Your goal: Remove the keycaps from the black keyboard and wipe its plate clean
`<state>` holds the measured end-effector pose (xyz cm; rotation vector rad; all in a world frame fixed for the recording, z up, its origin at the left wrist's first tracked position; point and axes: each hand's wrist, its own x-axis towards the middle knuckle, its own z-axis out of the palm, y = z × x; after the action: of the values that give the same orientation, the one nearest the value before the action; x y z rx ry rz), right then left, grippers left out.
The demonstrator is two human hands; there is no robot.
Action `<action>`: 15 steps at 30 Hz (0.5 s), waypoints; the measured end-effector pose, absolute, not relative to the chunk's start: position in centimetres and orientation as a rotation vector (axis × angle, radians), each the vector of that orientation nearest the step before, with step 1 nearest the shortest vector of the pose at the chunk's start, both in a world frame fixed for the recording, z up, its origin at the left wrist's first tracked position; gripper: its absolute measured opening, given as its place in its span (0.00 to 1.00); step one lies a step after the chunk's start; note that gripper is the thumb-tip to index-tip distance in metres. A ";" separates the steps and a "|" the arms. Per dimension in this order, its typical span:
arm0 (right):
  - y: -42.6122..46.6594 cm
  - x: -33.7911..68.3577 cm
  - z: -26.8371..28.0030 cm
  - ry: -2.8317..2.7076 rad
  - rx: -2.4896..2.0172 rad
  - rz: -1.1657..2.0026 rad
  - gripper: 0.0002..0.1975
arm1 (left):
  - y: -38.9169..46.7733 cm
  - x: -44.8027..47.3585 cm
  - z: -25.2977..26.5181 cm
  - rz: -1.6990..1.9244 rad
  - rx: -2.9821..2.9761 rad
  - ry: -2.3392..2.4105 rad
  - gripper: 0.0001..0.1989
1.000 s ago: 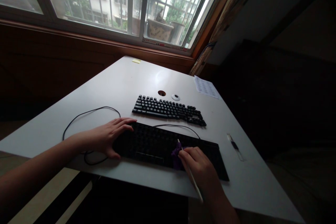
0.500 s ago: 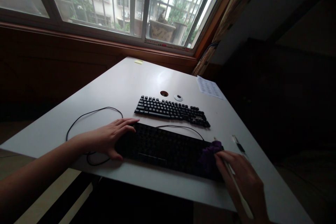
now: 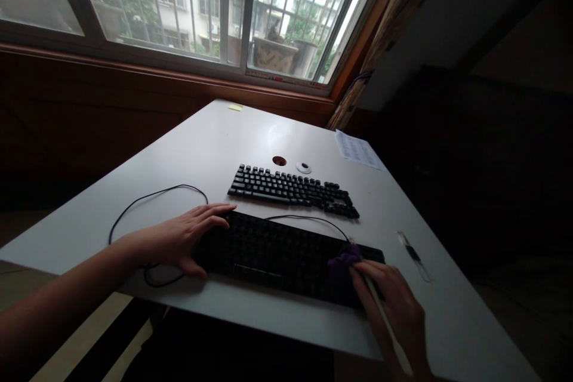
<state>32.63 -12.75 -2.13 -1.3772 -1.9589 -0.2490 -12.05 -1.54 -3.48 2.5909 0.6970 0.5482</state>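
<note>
A dark keyboard base (image 3: 277,256) lies along the front of the white table. My left hand (image 3: 192,236) spans its left end, fingers on the far edge and thumb at the near edge. Toward the right end, my right hand (image 3: 389,295) is closed on a purple cloth (image 3: 344,262) that touches the keyboard's top. A long pale stick (image 3: 389,328), like a brush handle, runs through the same hand; its far end is mostly hidden by the cloth. Behind the base, black keycaps (image 3: 290,190) lie in a keyboard layout with uneven edges.
A black cable (image 3: 147,194) loops at the left and passes behind the base. A pen (image 3: 410,250) lies to the right. Farther back are a cable hole (image 3: 279,161), its white ring cover (image 3: 303,168), a printed sheet (image 3: 358,149) and a yellow note (image 3: 235,107).
My right hand has slid left along the keyboard base with the purple cloth and stick, uncovering its right end and more of the pen. My left hand stays at the left end.
</note>
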 end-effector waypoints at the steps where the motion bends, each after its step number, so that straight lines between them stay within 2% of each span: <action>1: -12.6 32.4 -2.0 -1.965 -1.359 -0.227 0.06 | -1.6 -12.0 -3.4 0.544 2.589 0.704 0.46; 11: -11.5 28.9 -1.7 -2.143 -1.183 0.086 0.07 | -1.8 -12.0 -3.0 0.496 2.609 0.721 0.45; 15: -12.8 29.9 -1.2 -2.033 -1.301 0.111 0.10 | -1.8 -12.0 -3.2 0.514 2.601 0.713 0.45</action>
<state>29.89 -12.85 -1.24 -1.3014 -2.0326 0.1105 -12.01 -1.75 -3.19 2.6008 0.7135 0.5142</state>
